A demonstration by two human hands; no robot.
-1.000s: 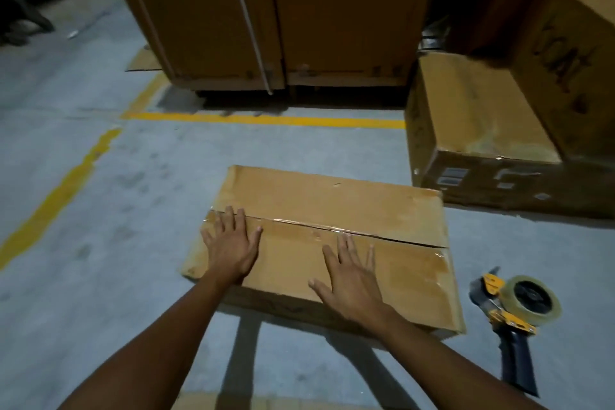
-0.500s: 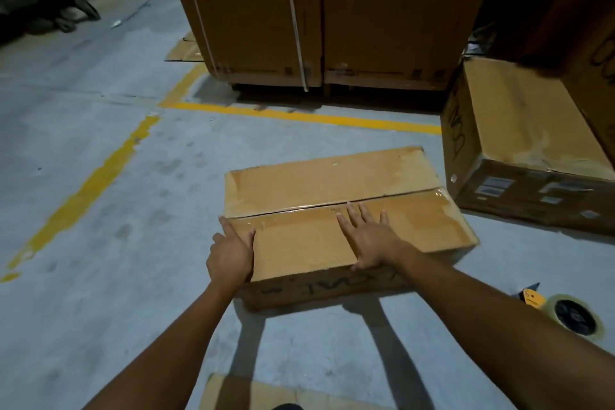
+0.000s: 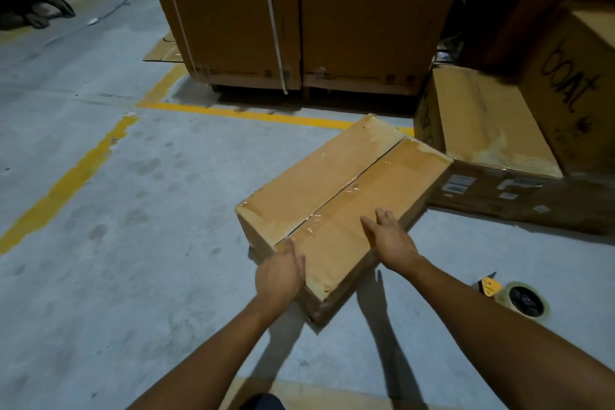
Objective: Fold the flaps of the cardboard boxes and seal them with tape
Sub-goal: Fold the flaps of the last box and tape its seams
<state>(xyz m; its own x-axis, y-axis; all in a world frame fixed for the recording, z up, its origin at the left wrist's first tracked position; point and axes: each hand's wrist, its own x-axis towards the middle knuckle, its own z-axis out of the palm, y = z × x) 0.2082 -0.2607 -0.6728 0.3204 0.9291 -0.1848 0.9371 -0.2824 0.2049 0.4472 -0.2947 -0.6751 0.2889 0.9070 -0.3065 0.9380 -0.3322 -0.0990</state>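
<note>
1. Head view, from the left: my left hand clasps the top edge at the near end of the cardboard box. The thumb lies up on the flap, the fingers are hidden behind the hand, and the forearm runs straight in from below.
2. The box sits on the concrete floor just ahead of me, skewed so that its length runs away to the right. Both flaps are folded flat, and clear tape glints along the seam between them.
3. I judge that I am swinging the box round. It goes best if I pivot from the gripped end, keep the base flat on the floor, and put no weight on the taped seam.
4. My right hand is spread wide with straight fingers on the right flap by the long edge, steering and holding nothing. I cannot tell how hard it presses.
5. The far corner is just beside a larger carton, so I should stop the swing short of it.
6. The tape dispenser lies on the floor to the right of my forearm, apart from the box.
</note>
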